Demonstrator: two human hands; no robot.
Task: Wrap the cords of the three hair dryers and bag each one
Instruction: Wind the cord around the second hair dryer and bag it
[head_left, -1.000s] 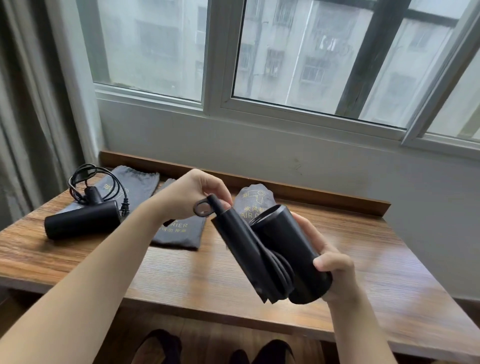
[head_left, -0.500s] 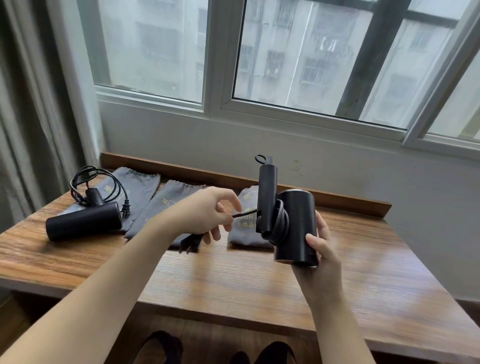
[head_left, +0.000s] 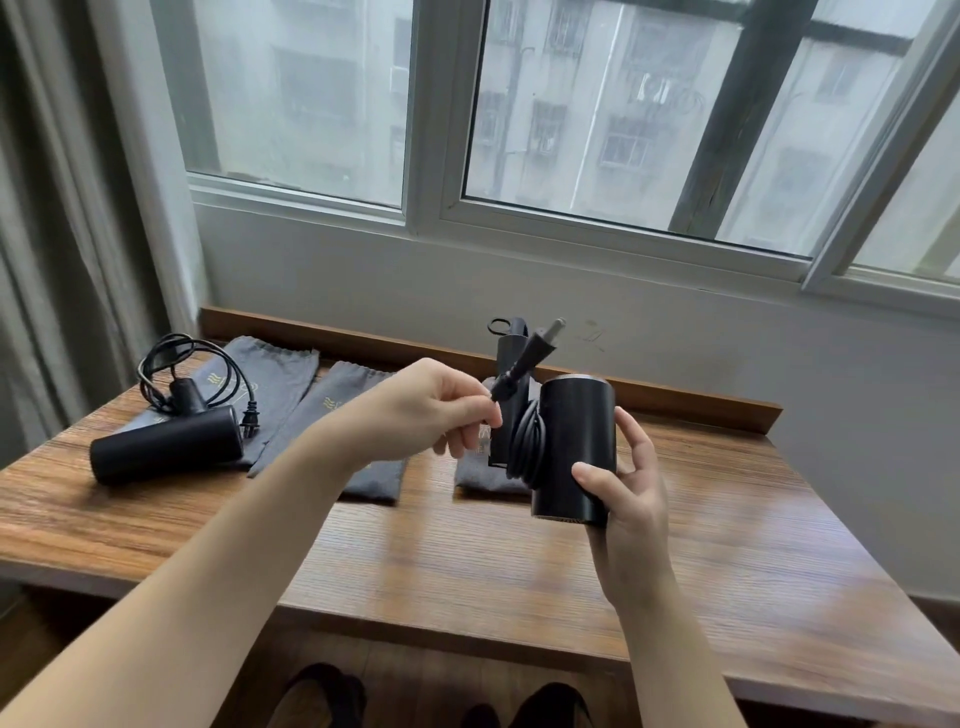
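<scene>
Now right hand (head_left: 626, 493) grips matte black cylindrical hair dryer (head_left: 574, 447) upright above wooden table (head_left: 519, 566); left hand (head_left: 431, 410) pinches black cord w/ plug (head_left: 527, 356) pointing 1 o'clock. Risk: coils round handle spring loose if plug end isn't tucked, or dryer slips.

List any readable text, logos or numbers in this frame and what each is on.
Nothing can be read for certain.
Leftmost grey bag: gold wave-like mark with a line drawing beside it, print too small to read.
Middle grey bag: gold mark, blurred, partly behind the left hand.
Right grey bag: pale print, mostly hidden.
Both hair dryers: no visible markings.
</scene>
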